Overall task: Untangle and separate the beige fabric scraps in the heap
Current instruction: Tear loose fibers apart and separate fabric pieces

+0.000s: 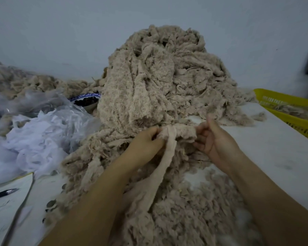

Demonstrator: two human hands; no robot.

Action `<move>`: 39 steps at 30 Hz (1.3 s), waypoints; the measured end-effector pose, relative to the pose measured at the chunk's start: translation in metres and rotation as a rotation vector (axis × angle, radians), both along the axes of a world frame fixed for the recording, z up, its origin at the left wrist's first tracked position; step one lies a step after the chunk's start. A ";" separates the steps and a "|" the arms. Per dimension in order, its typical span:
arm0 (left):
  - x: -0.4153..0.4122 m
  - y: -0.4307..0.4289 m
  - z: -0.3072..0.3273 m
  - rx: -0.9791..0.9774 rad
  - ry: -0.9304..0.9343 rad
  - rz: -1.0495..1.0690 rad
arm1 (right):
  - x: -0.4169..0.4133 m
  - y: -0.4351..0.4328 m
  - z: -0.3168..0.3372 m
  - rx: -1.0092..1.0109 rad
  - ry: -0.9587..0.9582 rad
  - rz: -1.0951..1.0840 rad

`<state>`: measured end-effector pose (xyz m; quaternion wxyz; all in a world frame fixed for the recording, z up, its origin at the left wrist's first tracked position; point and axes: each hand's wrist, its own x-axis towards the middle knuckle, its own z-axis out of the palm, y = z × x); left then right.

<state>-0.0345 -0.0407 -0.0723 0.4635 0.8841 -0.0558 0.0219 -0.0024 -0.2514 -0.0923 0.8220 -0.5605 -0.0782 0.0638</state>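
Your left hand (146, 141) and your right hand (213, 139) both hold one short fuzzy beige fabric scrap (185, 132). It sits at the foot of the big heap of fluffy beige fabric scraps (149, 77) on the white table (267, 148). Your left fingers are curled and pinch its left end. Your right fingers are curled round its right end, with the thumb up. The scrap lies sideways, from hand to hand.

A long smooth beige cloth strip (167, 157) crosses over it, just beside your left hand, and hangs down toward you. So the strip runs the other way from the scrap. I think your left hand is the nearer one to slip it off.

You cannot see if the strip loops under the scrap or only lies on top. Its low end is lost in the fluff near you. The bottom right corner is blurry.
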 end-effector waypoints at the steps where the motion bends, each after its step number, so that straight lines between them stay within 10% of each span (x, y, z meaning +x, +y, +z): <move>1: 0.001 -0.004 0.001 0.038 -0.022 -0.015 | -0.002 0.005 -0.005 -0.103 -0.045 0.077; 5: 0.000 -0.022 0.005 0.245 -0.015 -0.102 | -0.005 0.020 -0.012 -0.494 -0.163 0.187; 11: -0.003 -0.024 0.010 0.289 -0.041 -0.165 | 0.002 0.009 -0.006 -0.309 -0.045 -0.032; 20: 0.002 -0.008 0.023 -0.254 0.003 0.023 | -0.003 0.004 0.001 -0.212 -0.025 0.041; 26: 0.007 -0.015 0.022 -0.759 0.204 0.121 | -0.005 0.009 -0.005 -0.523 -0.064 0.162; 29: 0.009 -0.011 0.019 -0.979 0.283 0.104 | 0.002 0.001 -0.002 -0.388 -0.068 0.012; 39: 0.002 0.005 0.007 -0.767 0.342 -0.231 | 0.008 -0.011 0.012 0.099 0.108 -0.210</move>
